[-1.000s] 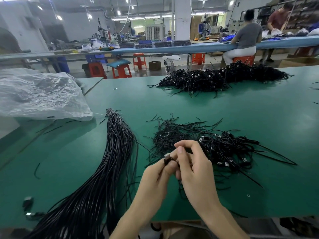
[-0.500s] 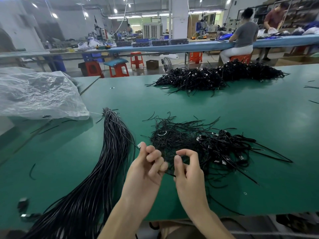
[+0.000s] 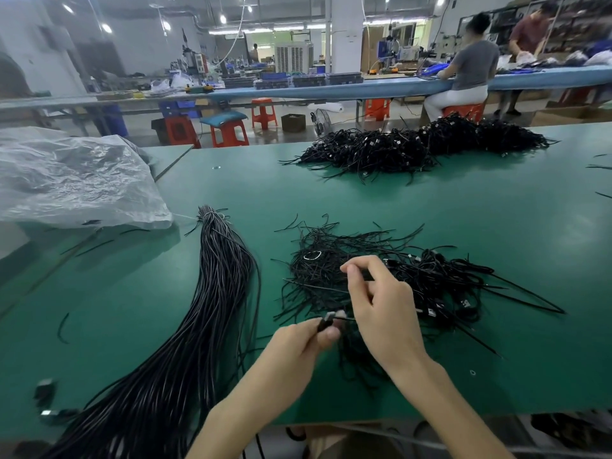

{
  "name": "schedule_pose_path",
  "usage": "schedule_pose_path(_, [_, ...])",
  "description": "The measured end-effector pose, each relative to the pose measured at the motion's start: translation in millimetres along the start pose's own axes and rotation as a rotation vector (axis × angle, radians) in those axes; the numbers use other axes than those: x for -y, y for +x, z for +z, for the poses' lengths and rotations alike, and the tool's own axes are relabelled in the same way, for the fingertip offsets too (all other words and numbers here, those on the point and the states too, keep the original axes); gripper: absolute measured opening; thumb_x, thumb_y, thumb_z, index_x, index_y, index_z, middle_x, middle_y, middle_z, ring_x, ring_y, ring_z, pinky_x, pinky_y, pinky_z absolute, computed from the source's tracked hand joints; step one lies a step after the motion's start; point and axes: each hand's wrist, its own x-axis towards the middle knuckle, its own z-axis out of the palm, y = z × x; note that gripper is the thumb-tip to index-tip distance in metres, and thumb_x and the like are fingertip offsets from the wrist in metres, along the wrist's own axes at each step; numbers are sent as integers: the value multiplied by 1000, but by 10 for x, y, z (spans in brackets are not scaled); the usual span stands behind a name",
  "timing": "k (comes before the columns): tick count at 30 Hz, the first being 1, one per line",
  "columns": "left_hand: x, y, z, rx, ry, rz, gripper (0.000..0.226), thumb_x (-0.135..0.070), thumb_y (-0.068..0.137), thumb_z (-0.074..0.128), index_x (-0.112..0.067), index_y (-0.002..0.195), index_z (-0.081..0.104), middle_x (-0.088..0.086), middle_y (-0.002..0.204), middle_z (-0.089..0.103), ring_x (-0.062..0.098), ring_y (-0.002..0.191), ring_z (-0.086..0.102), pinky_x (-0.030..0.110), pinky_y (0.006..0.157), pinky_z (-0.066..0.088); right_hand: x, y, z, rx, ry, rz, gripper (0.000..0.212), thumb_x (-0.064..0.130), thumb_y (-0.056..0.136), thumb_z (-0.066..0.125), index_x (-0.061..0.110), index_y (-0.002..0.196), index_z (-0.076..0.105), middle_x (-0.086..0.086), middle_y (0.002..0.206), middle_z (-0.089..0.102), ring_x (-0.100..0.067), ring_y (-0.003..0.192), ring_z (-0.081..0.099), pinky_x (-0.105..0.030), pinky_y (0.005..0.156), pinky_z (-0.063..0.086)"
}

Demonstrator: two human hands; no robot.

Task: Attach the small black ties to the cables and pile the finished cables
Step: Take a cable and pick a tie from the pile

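Observation:
On the green table [image 3: 496, 233] my left hand [image 3: 298, 346] pinches the black plug end of a cable [image 3: 326, 321] between thumb and fingers. My right hand [image 3: 381, 306] is raised just above it, thumb and forefinger pinching a thin black tie [image 3: 364, 276]. Both hands hover over the near edge of a loose heap of black ties [image 3: 331, 270], which merges on the right into a tangle of tied cables [image 3: 447, 286]. A long bundle of plain black cables [image 3: 212, 309] lies to the left, fanning toward me.
A larger pile of black cables [image 3: 414, 147] lies at the table's far side. A crumpled clear plastic bag [image 3: 73, 180] sits at the left. Stray ties lie on the table's left part. Two loose plugs [image 3: 44, 392] rest near the front left edge. People work at a far bench.
My left hand dropped lower and now shows the cable's plug end at its fingertips. My right hand rose and moved forward over the tie heap, pinching a tie.

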Motion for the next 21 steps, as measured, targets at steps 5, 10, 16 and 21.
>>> schedule_pose_path(5, [-97, 79, -8, -251, -543, 102, 43, -38, 104, 44, -20, 136, 65, -10, 128, 71, 6, 125, 62, 24, 106, 49, 218, -227, 115, 2, 396, 82, 8, 20, 106, 54, 25, 107, 60, 9, 72, 70, 0, 45, 51, -21, 42, 39])
schedule_pose_path(10, [-290, 159, -81, -198, -1366, 34, 56, -44, 102, 36, -6, 138, 57, 8, 138, 66, 20, 130, 61, 29, 100, 55, 190, -410, 301, 26, 455, 153, 13, 30, 105, 51, 39, 113, 55, 0, 51, 42, -15, 45, 29, -41, 46, 23])
schedule_pose_path(16, [-360, -8, -269, -64, -1619, 146, 37, -44, 106, 48, -17, 88, 64, -8, 69, 53, 7, 55, 50, 20, 59, 50, -19, -324, 240, -21, 354, 66, 7, 36, 106, 47, 37, 110, 52, 5, 48, 35, -8, 44, 25, -35, 42, 17])
schedule_pose_path(21, [-313, -155, -229, 252, -620, 203, 46, -55, 100, 50, -27, 66, 62, -11, 56, 42, 9, 50, 35, 20, 53, 32, -85, -59, 83, -37, 300, 52, 14, 24, 106, 50, 36, 102, 57, -1, 48, 43, -6, 40, 28, -26, 39, 21])
